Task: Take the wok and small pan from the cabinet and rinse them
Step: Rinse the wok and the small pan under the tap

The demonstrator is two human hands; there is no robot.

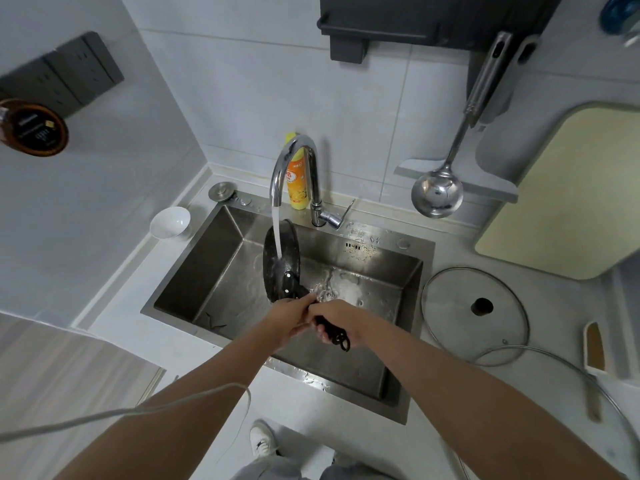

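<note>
Pan (281, 259): over sink (388, 271), tilted on edge under faucet (294, 168) stream. Stiff, light, wet, likely slippery. Your right hand (334, 318) wraps the handle; left hand (289, 317) closes at the handle root. Grip the handle firmly, not the rim.

My small pan (281, 261) looks matt black and wet; the sink (214, 271) is brushed steel, the faucet (294, 168) glossy chrome, the lid (450, 299) clear glass.
</note>
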